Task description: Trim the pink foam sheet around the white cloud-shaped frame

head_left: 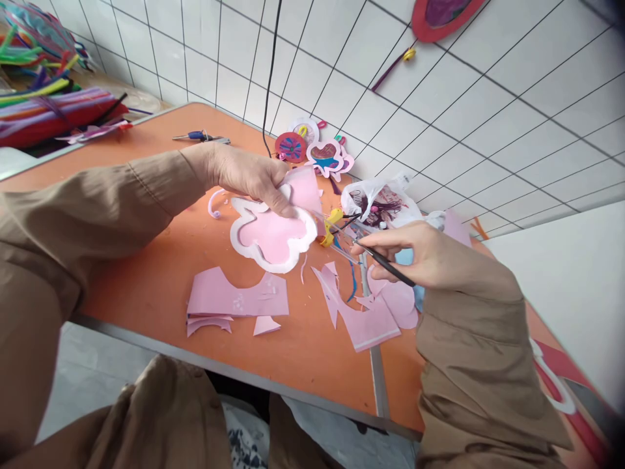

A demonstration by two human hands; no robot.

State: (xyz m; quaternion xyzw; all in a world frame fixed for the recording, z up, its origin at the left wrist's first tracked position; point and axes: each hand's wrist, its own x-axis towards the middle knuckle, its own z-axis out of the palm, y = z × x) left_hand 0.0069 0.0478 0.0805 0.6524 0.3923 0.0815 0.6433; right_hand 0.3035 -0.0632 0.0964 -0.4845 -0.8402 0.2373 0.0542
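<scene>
While a person's two brown-sleeved arms reach over an orange worktop (166, 273), the left hand (249, 176) holds a flower-shaped piece (273, 241) with a thick white rim and a pink centre. This piece is above the middle of the worktop, between the near edge and the tiled wall (332, 58). The left grip is clamped on it, thumb pressing on the rim's upper right. The right hand's (415, 254) grip is pinched round a slim black tool (390, 266), of a kind I cannot make out.

The flower piece looks light and fairly soft, perhaps foam or felt; it would probably bend rather than slip. The broad white rim seems the best hold, since the thin pink centre might crease.

Pink offcuts (239, 299) lie toward the near edge. Along the wall edge stand decorated shapes (291, 147) and a white plastic bag (410, 208); keys (200, 137) lie near the far left corner.

I can read no brand or label: pale marks on one offcut and reddish print on the bag are illegible from here.
</scene>
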